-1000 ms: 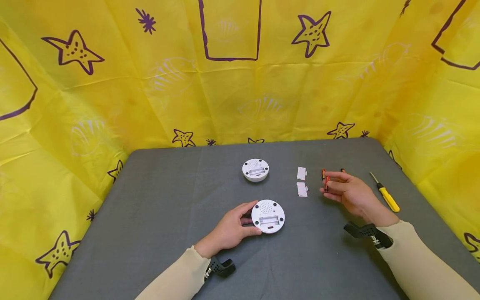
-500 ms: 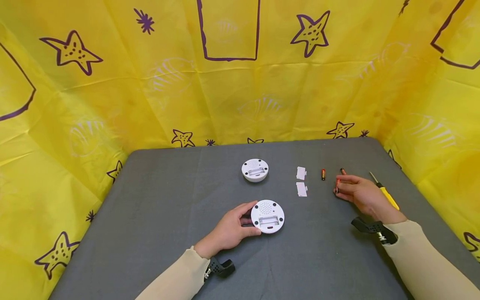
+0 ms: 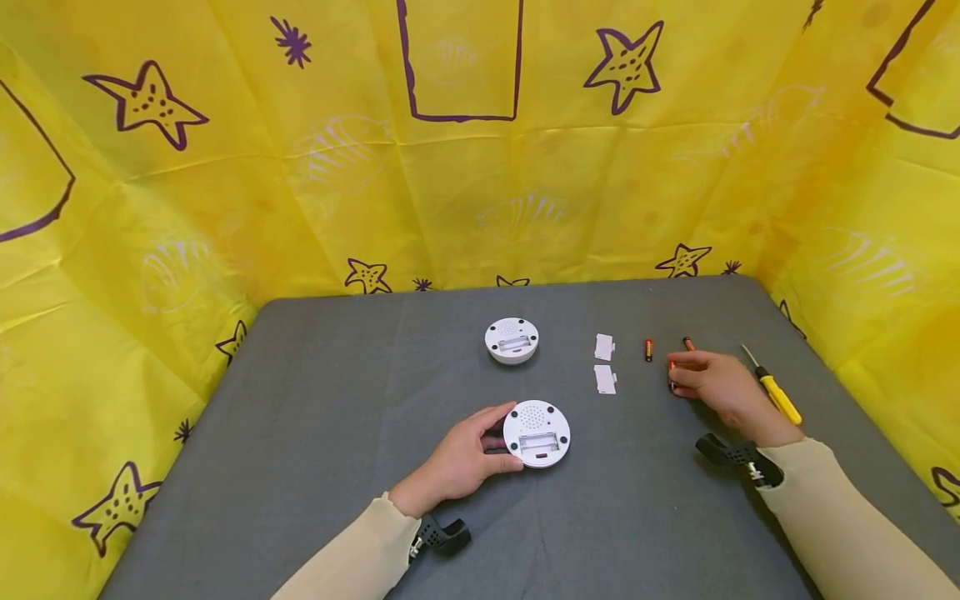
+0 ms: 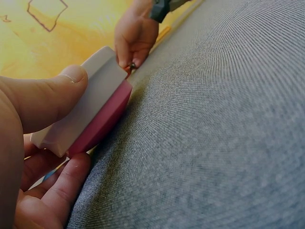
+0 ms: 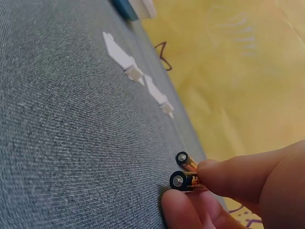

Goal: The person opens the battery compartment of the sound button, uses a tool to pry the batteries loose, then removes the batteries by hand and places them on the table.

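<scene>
My left hand (image 3: 459, 457) holds a round white device (image 3: 533, 417) by its left edge, thumb in front and fingers behind. Its underside faces up, with black feet, speaker holes and an open battery compartment. The left wrist view shows a pink lower part (image 4: 105, 119) beneath the white rim. Over on the right, my right hand (image 3: 726, 396) pinches an AAA-looking battery (image 5: 186, 181) between thumb and fingers, low over the table. Another battery (image 3: 648, 350) lies just left of that hand. A further battery (image 3: 688, 342) lies behind it, partly hidden by the fingers.
A second round white device (image 3: 512, 337) sits farther back, its compartment also uncovered. Two white battery covers, a rear cover (image 3: 604, 347) and a front cover (image 3: 605, 379), lie between devices and batteries. A yellow-handled screwdriver (image 3: 780, 398) lies right of my right hand. Yellow cloth (image 3: 450, 192) walls the grey table.
My right hand has moved to the right with the pinched battery, away from the battery on the left, and then settled slightly lower. My left hand and the device have stayed put.
</scene>
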